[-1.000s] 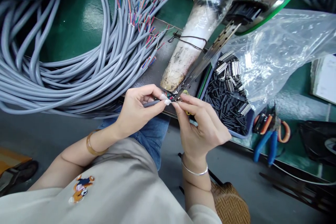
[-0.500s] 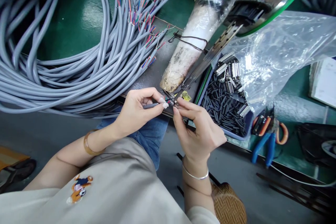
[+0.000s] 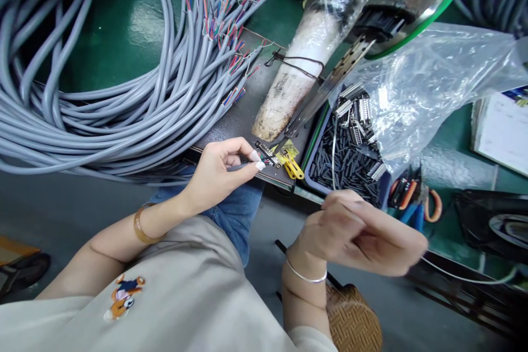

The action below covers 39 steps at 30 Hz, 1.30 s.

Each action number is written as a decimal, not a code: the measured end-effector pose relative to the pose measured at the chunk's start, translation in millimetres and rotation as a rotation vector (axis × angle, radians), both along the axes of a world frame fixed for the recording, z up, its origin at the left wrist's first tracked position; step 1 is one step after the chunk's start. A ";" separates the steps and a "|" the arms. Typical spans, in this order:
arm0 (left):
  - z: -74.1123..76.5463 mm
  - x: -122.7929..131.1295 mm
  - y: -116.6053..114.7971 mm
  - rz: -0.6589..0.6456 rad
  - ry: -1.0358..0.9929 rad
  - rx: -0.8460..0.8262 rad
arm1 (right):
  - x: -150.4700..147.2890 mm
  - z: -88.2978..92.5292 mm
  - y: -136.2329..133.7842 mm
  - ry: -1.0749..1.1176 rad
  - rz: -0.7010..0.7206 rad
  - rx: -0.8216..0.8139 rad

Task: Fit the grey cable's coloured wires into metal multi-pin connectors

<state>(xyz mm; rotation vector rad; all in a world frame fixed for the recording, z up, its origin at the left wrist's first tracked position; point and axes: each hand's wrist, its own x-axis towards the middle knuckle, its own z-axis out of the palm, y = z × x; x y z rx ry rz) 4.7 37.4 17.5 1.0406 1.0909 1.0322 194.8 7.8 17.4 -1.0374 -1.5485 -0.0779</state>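
Note:
My left hand pinches a grey cable between thumb and fingers, close to its coloured wire ends. Those wires meet a small metal multi-pin connector at the bench edge, below the tip of a white wrapped tube. My right hand is raised in front of the parts bin, away from the connector. Its fingers are curled and blurred. A thin pale strip rises from just above it, across the bin; whether the hand holds it is unclear. Yellow handles lie right of the connector.
Grey cables with stripped ends cover the left bench. The blue bin holds black sleeves and connectors. A white tube and a metal bar slant overhead. Orange-handled pliers and a plastic bag are right.
My right hand has left the connector, moving right and down, towards me. The yellow handles and the pale strip have come into sight. My left hand keeps its place on the cable.

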 end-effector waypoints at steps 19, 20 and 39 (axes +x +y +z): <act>-0.9 3.3 -1.8 0.082 -0.004 0.081 | -23.9 -10.0 0.1 -0.150 0.029 -0.302; -0.4 4.0 -1.8 0.099 0.017 0.099 | -24.5 -9.5 0.5 -0.159 0.027 -0.293; 11.5 6.9 3.0 0.150 0.109 0.177 | -27.3 11.8 9.1 -0.279 0.000 -0.243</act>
